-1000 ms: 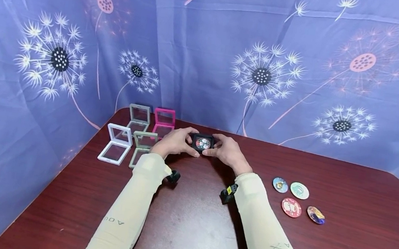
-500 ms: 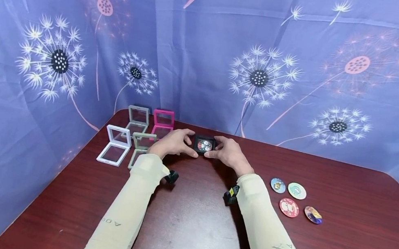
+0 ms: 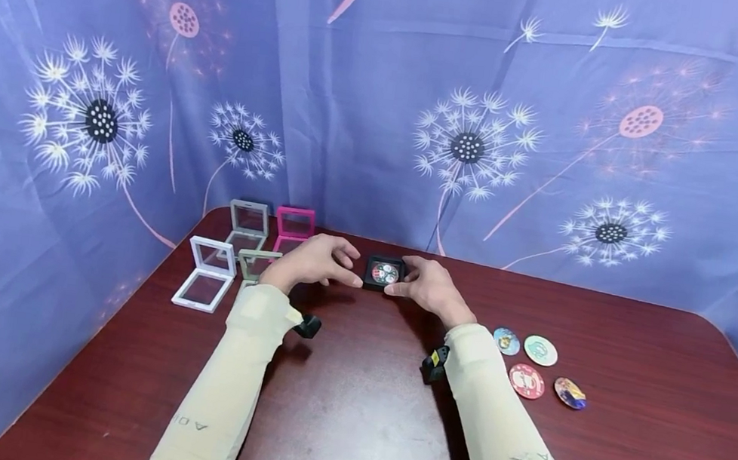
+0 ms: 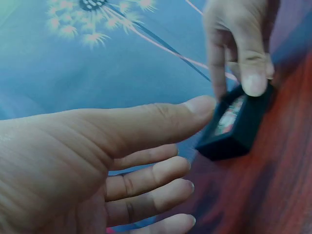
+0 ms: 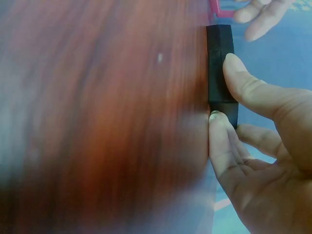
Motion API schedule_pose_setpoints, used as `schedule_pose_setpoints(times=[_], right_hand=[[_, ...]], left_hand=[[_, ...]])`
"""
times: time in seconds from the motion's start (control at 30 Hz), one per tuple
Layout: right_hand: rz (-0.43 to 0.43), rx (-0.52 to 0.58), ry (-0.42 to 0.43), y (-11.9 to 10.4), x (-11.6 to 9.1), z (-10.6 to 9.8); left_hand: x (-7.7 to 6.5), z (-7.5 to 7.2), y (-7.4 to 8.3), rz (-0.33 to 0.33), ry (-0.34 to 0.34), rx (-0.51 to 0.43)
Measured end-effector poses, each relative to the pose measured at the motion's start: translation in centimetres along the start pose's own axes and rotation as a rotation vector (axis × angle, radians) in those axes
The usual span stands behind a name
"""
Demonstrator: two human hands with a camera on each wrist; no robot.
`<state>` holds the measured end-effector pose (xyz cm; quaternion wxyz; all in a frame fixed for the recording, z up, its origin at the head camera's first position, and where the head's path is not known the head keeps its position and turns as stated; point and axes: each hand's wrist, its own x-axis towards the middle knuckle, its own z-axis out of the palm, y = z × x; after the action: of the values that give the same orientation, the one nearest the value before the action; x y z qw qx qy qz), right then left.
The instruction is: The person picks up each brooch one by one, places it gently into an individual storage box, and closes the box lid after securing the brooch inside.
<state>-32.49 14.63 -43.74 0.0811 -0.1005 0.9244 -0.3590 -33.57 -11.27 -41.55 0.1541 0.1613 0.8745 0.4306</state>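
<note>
A small black display frame [image 3: 370, 283] with a round, picture-printed badge [image 3: 384, 273] inside stands near the back edge of the table. My right hand [image 3: 432, 286] grips its right side, thumb on the front and fingers at the end and behind, as the right wrist view shows. To its left hovers my left hand [image 3: 316, 260], fingers loosely spread and holding nothing; in the head view a small gap separates it from the frame. The left wrist view has the left thumb [image 4: 170, 119] extended toward the frame's near edge.
Behind and left of my left hand stand opened frames: white [image 3: 212, 271], grey [image 3: 248, 220], pink [image 3: 295, 223] and olive green [image 3: 255, 266], the last partly hidden by that hand. Several round badges [image 3: 525, 381] lie right of my right forearm. A patterned curtain [image 3: 365, 146] borders the table [image 3: 348, 410].
My left hand has let go of the black frame and drawn away to the left. My right hand keeps its grip, and the frame sits slightly farther right in view. The head view has shifted a little.
</note>
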Motion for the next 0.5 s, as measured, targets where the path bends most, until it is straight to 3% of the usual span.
schedule_pose_setpoints(times=[0.17, 0.5], right_hand=[[0.01, -0.006, -0.004, 1.1, -0.3, -0.5], [0.042, -0.024, 0.009, 2.6, -1.2, -2.1]], left_hand=[[-1.1, -1.1, 0.8, 0.042, 0.037, 0.014], [-3.5, -3.6, 2.6, 0.087, 0.158, 0.146]])
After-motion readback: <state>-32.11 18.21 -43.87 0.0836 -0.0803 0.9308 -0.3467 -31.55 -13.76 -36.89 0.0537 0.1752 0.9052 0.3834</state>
